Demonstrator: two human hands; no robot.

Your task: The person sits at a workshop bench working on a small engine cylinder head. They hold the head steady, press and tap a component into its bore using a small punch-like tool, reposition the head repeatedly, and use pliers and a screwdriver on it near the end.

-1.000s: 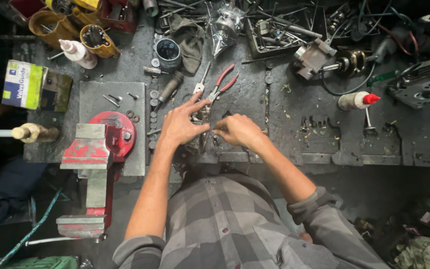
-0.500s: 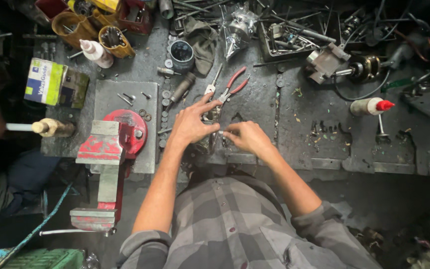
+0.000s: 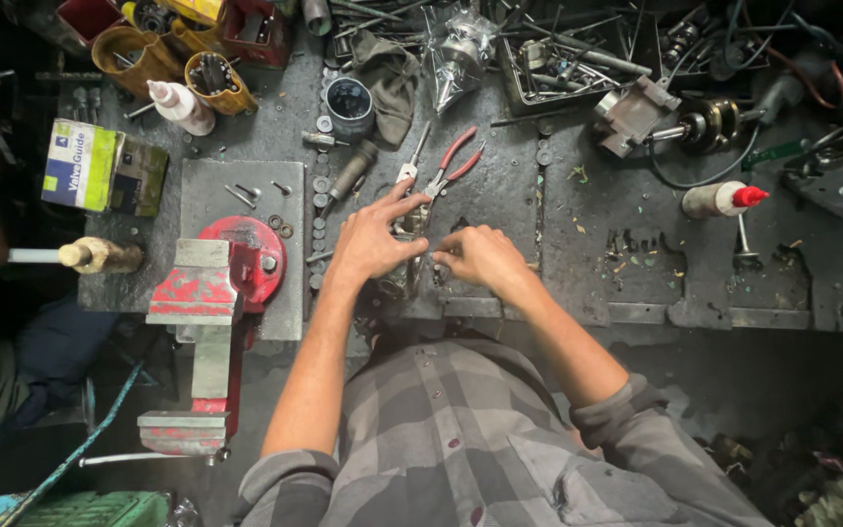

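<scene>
We see both hands meet over 1 small metal part [image 3: 420,256] at the bench's [image 3: 578,254] near edge. Left hand [image 3: 371,242] splayed, fingertips pressing it; right hand [image 3: 478,258] pinches narrowly from its right. Long axis unclear. Red-handled pliers [image 3: 449,168] lie just beyond.

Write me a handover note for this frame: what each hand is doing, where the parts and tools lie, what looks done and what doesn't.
Left hand: fingers spread, pressing on a small metal part at the front edge of the workbench.
Right hand: fingertips pinched at the same part; what they grip is too small to tell.
Red-handled pliers lie just behind the hands, untouched. Red vise stands to the left, nothing visibly clamped in it. Loose washers lie between vise and hands.
Done: part is placed on the bench.
Left: the fine work on it appears unfinished, with both hands on it.
</scene>
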